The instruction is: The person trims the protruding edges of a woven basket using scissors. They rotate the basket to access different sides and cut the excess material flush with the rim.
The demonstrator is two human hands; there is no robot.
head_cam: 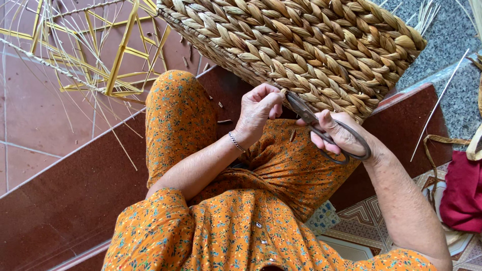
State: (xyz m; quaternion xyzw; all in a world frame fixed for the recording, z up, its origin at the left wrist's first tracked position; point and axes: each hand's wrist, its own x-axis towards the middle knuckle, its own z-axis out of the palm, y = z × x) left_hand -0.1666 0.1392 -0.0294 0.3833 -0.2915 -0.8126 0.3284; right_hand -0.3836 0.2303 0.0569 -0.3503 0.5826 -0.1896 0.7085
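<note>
a big woven basket (301, 45) rests over the person's lap. at the basket's lower edge the left hand (258, 108) pinches a strand end, and just beside it the right hand (339, 135) grips dark scissors (321, 130), blades pointing at that edge. left of the basket, yellow straw strips (120, 55) lie on the floor (30, 115). right of it lies a red cloth (464, 193).

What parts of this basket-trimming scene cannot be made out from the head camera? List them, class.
- Woven basket: its top is cut off by the picture's upper edge.
- Scissors: blade tips are hidden behind the left hand and the weave.
- Right hand: fingers inside the handle loops are partly hidden.
- Red cloth: cut off by the right edge.
</note>
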